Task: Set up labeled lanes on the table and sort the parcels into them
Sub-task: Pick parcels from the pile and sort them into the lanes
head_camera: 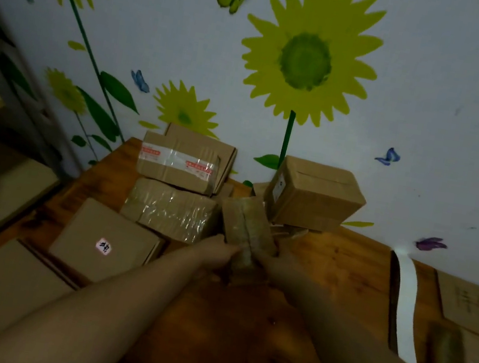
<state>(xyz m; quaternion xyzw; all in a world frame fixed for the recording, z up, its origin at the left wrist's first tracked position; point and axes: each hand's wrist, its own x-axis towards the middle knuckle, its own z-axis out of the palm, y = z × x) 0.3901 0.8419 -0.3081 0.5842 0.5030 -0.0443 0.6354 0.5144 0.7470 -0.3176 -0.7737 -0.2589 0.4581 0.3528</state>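
Parcel (244,224) wrapped in tape is clasped at its near end by 2 hands, left hand (219,258) and right hand (273,266) (both dim), above the table (332,259)

wall (414,121): pale, sunflower and butterfly decals | table (345,260): brown wood | light: dim

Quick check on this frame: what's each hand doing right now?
Left hand: grips the near end of the small taped parcel.
Right hand: holds the same parcel from the other side.
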